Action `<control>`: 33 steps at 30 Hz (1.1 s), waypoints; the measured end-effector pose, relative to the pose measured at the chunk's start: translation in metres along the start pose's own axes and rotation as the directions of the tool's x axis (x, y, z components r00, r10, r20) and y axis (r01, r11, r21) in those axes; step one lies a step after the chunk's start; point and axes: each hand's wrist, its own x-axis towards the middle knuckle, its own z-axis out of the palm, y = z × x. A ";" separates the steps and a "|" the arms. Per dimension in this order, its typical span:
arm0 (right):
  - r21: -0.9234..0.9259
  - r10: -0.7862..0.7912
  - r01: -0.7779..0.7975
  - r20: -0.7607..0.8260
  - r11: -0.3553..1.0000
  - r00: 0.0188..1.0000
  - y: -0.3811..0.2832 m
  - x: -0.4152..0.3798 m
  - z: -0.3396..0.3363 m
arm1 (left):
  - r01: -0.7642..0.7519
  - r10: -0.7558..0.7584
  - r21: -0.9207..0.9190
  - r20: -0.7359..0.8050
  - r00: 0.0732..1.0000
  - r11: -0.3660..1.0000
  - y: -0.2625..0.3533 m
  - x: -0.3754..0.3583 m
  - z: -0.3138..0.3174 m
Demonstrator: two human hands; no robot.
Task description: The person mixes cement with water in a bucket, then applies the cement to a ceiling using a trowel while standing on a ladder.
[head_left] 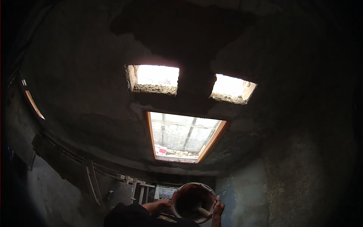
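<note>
Here's the bucket (180,195) below the wooden-framed window (183,137), left hand (163,203) and right hand (218,207) with fingers closed on opposite sides, seemingly a holding step, the next move calling for steady support.

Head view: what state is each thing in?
Bucket: held, tilted, mouth showing
Left hand: closed on the bucket's edge
Right hand: closed on the opposite edge
Stick-like object: inside the bucket
Window frame: installed, glazing unclear
Left wall opening: rough-edged, bright
Right wall opening: rough-edged, bright
</note>
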 end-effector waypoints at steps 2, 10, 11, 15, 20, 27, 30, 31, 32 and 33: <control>-0.005 -0.004 0.004 0.004 1.000 1.000 0.002 0.005 -0.001 | 0.003 -0.003 -0.020 0.002 1.000 1.000 -0.004 0.002 0.007; -0.485 -0.041 0.106 0.142 0.868 0.989 -0.034 0.014 0.004 | 0.046 -0.045 -0.103 0.011 0.999 0.994 0.026 0.022 -0.019; -0.537 -0.077 0.149 0.154 0.830 0.985 -0.043 0.006 0.009 | 0.059 -0.102 -0.238 -0.173 0.980 0.969 0.039 0.024 -0.025; -0.499 -0.009 0.123 0.226 0.858 0.974 -0.074 -0.005 0.022 | -0.336 0.094 -0.547 -0.422 0.902 0.767 0.144 -0.038 -0.134; -0.474 0.029 0.126 0.305 0.871 0.952 -0.084 -0.008 0.039 | -0.611 0.707 -0.658 -0.166 0.688 0.440 0.205 -0.070 -0.179; -0.436 -0.015 0.135 0.266 0.890 0.964 -0.084 0.000 0.040 | -0.494 0.646 -0.569 0.088 0.758 0.657 0.244 -0.135 -0.203; -0.443 -0.033 0.190 0.337 0.876 0.941 -0.101 -0.006 0.041 | -0.544 0.608 -0.440 0.005 0.794 0.714 0.242 -0.120 -0.190; -0.494 0.019 0.225 0.440 0.840 0.898 -0.109 -0.007 0.033 | -0.569 0.605 -0.403 -0.045 0.795 0.717 0.243 -0.117 -0.181; -0.478 0.008 0.223 0.435 0.849 0.900 -0.101 -0.003 0.031 | -0.564 0.598 -0.372 -0.029 0.801 0.737 0.243 -0.116 -0.179; -0.461 -0.001 0.222 0.433 0.859 0.901 -0.099 -0.003 0.030 | -0.565 0.601 -0.369 -0.022 0.799 0.738 0.247 -0.119 -0.180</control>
